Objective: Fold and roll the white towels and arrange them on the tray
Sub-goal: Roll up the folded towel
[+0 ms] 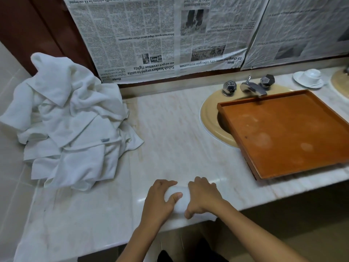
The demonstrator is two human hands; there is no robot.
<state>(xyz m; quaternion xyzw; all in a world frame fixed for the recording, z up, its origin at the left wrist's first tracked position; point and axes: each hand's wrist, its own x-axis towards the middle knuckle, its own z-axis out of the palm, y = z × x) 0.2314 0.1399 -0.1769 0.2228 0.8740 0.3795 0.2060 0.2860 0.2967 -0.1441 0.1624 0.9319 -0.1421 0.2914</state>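
A small white rolled towel (180, 200) lies on the marble counter near its front edge. My left hand (160, 200) grips its left part, thumb on top. My right hand (203, 197) curls over its right part, fingers wrapped round the roll. A flat end of the towel (204, 217) sticks out toward me under the right hand. A heap of several loose white towels (71, 121) sits at the counter's left. The orange wooden tray (283, 133) rests tilted over the sink at the right, with nothing in it.
A beige sink (209, 118) with a chrome faucet (253, 87) and two knobs lies under the tray. A white cup on a saucer (309, 77) stands at the back right. Newspaper sheets (151, 38) cover the wall behind. The counter's front edge (264, 201) runs just below my hands.
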